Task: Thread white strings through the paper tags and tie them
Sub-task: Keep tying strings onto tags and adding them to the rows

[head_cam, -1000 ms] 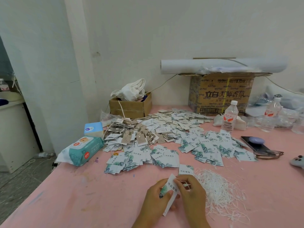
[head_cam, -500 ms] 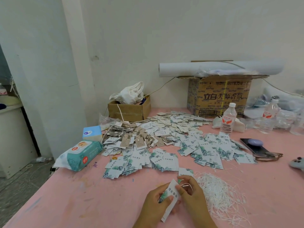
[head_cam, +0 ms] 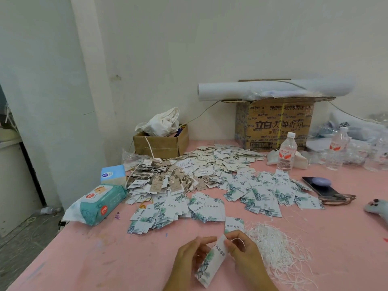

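Paper tags [head_cam: 262,192] everywhere, folks: leaf-printed ones fanned over the pink table [head_cam: 94,259] just beyond both hands, and a greyer heap of strung tags [head_cam: 165,179] farther out, ahead and to the left. Well beyond the hands on the right, against the wall, sits the big printed carton [head_cam: 275,124], flaps open, with a white paper roll [head_cam: 273,90] lying across its top; what's inside, I can't tell. Far ahead on the left, the small cardboard box [head_cam: 161,143] holds a bunched white cloth bag [head_cam: 161,122]. Out left of the hands lies a wet-wipes pack [head_cam: 100,202], and a water bottle [head_cam: 286,152] stands far ahead on the right. Now closer in: the string pile [head_cam: 277,255], a loose white tangle, lies just beside the right hand [head_cam: 245,255] on its outer side, so that's the nearer hand for fresh supply. The hands are together, meeting on the held tag [head_cam: 212,261]. Its long axis slants from the near end, low between the wrists, up to the far end at the right fingertips. The left hand [head_cam: 189,261] grips its side edge; the right hand pinches a white string [head_cam: 238,240] at that far end, a small loop arching over its fingers. My read: threading is under way, the knot is not yet tied, and the coming pull goes rightward, away from the tag's far end.
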Tool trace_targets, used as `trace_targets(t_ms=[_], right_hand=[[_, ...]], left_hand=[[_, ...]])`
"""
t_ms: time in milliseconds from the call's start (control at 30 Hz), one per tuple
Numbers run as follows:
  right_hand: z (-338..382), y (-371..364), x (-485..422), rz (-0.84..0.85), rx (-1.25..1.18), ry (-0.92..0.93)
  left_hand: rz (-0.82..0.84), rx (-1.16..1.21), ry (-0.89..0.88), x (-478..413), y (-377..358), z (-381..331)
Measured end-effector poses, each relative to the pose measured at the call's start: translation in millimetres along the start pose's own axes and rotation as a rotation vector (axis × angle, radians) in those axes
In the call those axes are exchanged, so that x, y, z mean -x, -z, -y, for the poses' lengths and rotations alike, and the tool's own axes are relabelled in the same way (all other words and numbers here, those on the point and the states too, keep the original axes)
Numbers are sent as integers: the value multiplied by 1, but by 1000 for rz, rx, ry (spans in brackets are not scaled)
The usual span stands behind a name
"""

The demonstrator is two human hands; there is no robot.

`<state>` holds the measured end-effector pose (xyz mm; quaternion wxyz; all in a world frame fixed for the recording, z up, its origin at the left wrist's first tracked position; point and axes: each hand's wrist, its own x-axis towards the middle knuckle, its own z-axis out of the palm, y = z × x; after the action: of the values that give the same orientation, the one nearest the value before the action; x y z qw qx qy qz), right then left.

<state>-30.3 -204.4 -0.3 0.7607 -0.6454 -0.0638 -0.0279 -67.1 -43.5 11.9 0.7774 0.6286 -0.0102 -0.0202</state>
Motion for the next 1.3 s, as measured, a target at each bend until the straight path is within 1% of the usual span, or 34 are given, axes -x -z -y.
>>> trace_targets(t_ms=[133, 233, 367, 567, 633, 833, 1100, 1167, 1300], right_hand=[[-2, 1, -1, -3, -19, -20], [-1, 1, -2, -5, -42, -28], [1, -1, -1, 25, -46, -38], [0, -2, -2, 67, 90, -33], [0, -2, -1, 73, 116, -39], [6, -5, 4, 106, 180, -36], [10, -9, 7, 73, 192, -29], [9, -10, 8, 35, 158, -30], [9, -10, 9, -31, 99, -23]], left_hand=[[7, -99, -5, 0, -1, 3], [26, -88, -17, -1, 1, -2], [51, -71, 18, -3, 6, -5], [126, -43, 49, -4, 8, -5], [127, -41, 47, -5, 9, -4], [62, -221, -31, -7, 8, -1], [3, -322, -34, -5, 7, -1], [-48, -301, -21, -8, 11, 1], [-176, -126, 41, -10, 14, 2]])
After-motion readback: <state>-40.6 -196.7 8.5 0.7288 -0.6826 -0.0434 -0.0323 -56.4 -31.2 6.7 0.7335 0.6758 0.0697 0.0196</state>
